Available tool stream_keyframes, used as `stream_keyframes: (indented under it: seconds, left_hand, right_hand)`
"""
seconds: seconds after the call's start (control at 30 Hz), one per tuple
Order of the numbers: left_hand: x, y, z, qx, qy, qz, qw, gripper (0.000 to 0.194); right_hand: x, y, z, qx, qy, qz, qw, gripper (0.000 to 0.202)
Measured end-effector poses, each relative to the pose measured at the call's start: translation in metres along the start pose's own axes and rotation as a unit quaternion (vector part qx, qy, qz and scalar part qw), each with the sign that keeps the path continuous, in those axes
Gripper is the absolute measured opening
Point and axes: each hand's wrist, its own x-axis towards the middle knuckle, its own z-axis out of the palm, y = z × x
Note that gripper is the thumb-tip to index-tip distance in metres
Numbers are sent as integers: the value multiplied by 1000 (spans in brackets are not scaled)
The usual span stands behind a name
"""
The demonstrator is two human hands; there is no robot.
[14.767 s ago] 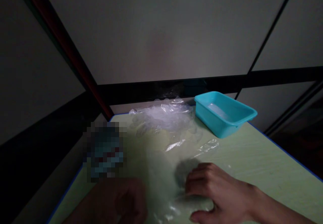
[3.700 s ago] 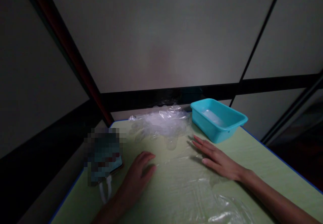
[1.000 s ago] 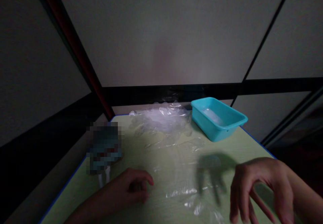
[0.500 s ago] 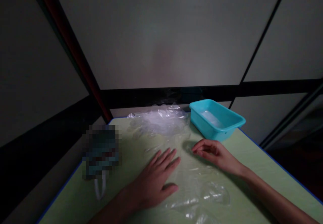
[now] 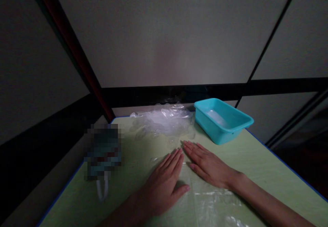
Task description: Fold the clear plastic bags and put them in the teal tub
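A thin, clear plastic sheet, which looks like a disposable glove [image 5: 212,203], lies on the pale green table under and in front of my hands. My left hand [image 5: 166,182] presses flat on its left part, fingers stretched forward and thumb apart. Opposite it, my right hand [image 5: 207,164] also lies flat, palm down, with its fingertips close to the left ones. Neither hand grips anything. Part of the plastic is hidden beneath both hands. Just beyond my fingertips is a crumpled pile of similar clear plastic gloves [image 5: 164,121].
A turquoise plastic basin [image 5: 222,136] with something whitish inside stands at the back right. On the left lies a pixelated dark green item [image 5: 104,152] with a white loop [image 5: 102,190]. The table [image 5: 138,152] has a blue edge, and pale panels [image 5: 174,39] rise behind it.
My right hand has gone from loosely curled above the table to flat on the plastic, nearer my left hand. The plastic in front has shifted and lies flatter. My left hand stays flat.
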Motion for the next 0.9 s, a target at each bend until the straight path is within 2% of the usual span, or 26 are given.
stream_keyframes:
  seconds: [0.17,0.37,0.53,0.9]
  left_hand:
    - [1,-3,9,30,11,5,999,70]
    - [-4,-7,6,27,16,9,999,69]
    - [-15,-19,3,26,3,-5,1000,70]
    - [-37,-41,2,40,28,-25,998,74]
  right_hand:
    - [-2,3,8,-25,-15,11,1000,57]
    - [-3,4,9,-27,-5,5,1000,58]
    - [-3,4,9,-29,-5,8,1000,57]
    - [-3,4,9,-16,0,6,1000,58]
